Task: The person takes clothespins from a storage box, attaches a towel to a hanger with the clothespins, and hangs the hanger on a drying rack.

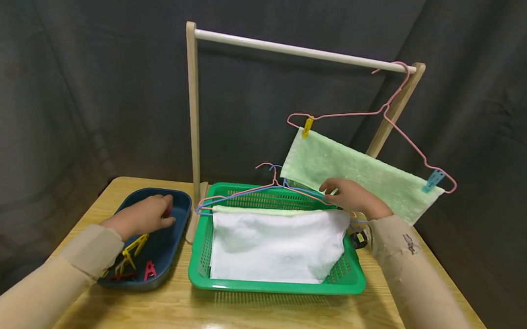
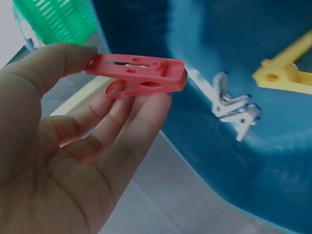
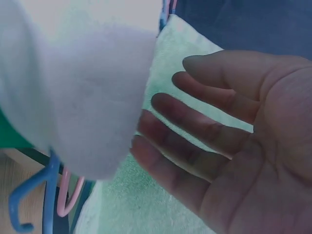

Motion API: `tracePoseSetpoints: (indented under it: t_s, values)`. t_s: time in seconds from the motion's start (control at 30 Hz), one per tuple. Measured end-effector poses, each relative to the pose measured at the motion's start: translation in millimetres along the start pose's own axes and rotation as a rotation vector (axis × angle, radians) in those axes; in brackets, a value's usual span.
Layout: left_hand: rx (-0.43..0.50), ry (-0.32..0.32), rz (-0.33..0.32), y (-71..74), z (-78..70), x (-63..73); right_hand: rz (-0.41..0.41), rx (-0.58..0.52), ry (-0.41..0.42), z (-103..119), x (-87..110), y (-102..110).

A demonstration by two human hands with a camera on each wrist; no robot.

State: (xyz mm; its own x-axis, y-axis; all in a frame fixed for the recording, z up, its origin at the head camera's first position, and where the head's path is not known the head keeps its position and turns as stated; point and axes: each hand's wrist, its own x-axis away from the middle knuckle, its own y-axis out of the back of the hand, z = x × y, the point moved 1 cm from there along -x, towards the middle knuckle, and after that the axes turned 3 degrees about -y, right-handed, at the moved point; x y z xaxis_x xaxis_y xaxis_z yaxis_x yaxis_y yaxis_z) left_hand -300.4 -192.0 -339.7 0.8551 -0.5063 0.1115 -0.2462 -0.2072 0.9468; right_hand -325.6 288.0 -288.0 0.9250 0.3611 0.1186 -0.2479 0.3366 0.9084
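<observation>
Red clothespin [image 2: 141, 73], pinched by my left hand [image 1: 144, 216], could spring loose if squeezed off-centre; my right hand [image 1: 353, 198], fingers relaxed, holds nothing near the white towel [image 1: 278, 245].

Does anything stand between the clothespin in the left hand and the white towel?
Yes: the blue tub's right rim, the rack's wooden foot and the green basket's left rim lie between the left hand, holding the clothespin, and the white towel.

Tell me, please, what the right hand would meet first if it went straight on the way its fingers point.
Probably the white towel, whose edge lies just ahead of the right hand in its wrist view, though depth is unclear.
</observation>
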Motion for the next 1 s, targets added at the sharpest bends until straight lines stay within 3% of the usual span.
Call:
tracePoseSetpoints:
  t_s: [0.37, 0.57, 1.0]
  values:
    - [0.076, 0.039, -0.192, 8.6, -19.4, 1.7, 0.004, 0.063, -0.007, 5.0, -38.9, -7.6]
    - [0.107, 0.088, -0.242, 12.0, -36.0, 4.1, 0.027, 0.122, -0.053, 12.0, -58.1, -14.5]
    - [0.150, 0.030, -0.337, 11.7, -60.0, 7.5, -0.006, 0.152, -0.044, 20.0, -81.3, -28.8]
